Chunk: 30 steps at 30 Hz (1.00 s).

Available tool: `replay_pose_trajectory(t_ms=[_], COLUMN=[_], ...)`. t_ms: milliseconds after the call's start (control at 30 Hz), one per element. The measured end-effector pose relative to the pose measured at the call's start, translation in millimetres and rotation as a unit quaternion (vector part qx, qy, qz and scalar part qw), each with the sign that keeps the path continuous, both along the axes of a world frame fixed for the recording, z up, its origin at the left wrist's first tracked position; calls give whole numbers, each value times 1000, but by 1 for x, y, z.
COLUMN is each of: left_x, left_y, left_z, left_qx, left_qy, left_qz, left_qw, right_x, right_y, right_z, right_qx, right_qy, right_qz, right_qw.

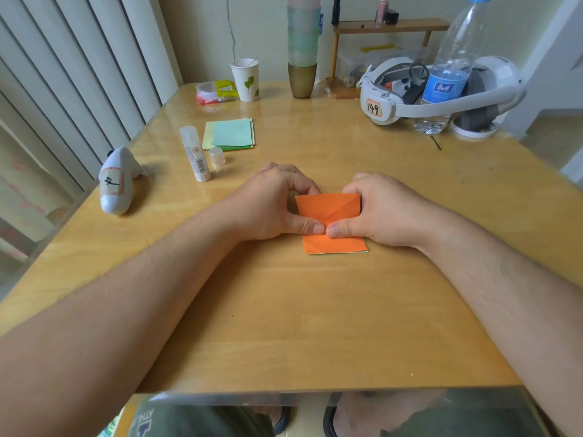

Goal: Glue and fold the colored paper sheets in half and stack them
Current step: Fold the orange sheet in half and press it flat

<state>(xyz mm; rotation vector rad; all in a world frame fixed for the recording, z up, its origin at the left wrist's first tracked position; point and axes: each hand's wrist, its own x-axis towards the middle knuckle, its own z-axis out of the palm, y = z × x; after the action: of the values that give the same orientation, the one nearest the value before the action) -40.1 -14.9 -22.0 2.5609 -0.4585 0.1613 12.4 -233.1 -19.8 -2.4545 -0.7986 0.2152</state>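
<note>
While both thumbs press it to the bench point(284, 310): orange paper point(328, 209), light, limp, creasing easily. Left hand point(271, 203), right hand point(381, 209) curled round its side edges, seemingly pinching; best gripped by edges.

The folded paper point(331, 222) lies on the table point(284, 310) between both hands — left hand point(271, 206) at its left edge, right hand point(381, 212) at its right, thumbs meeting on top. Beyond the left fingers lie the cap point(217, 156), glue stick point(195, 153) and paper stack point(230, 134) — the bottle point(448, 67) stands far beyond the right fingers.
</note>
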Motion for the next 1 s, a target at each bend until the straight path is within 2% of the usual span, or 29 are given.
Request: replay_pose_trajectory(t_ms=[400, 833, 1000], left_x=[-3, -1, 2], left_y=[8, 8, 2], left_z=[0, -2, -1], left_qx=[8, -2, 0], left_qy=[4, 11, 11], left_qz=[8, 26, 31], left_qw=[1000, 1000, 999], right_x=[-4, 9, 1], right_y=[-6, -11, -3], right_z=[7, 0, 1], right_qx=[11, 57, 29], right_qy=[17, 85, 24], right_qz=[7, 24, -1], right_qw=[1000, 994, 999])
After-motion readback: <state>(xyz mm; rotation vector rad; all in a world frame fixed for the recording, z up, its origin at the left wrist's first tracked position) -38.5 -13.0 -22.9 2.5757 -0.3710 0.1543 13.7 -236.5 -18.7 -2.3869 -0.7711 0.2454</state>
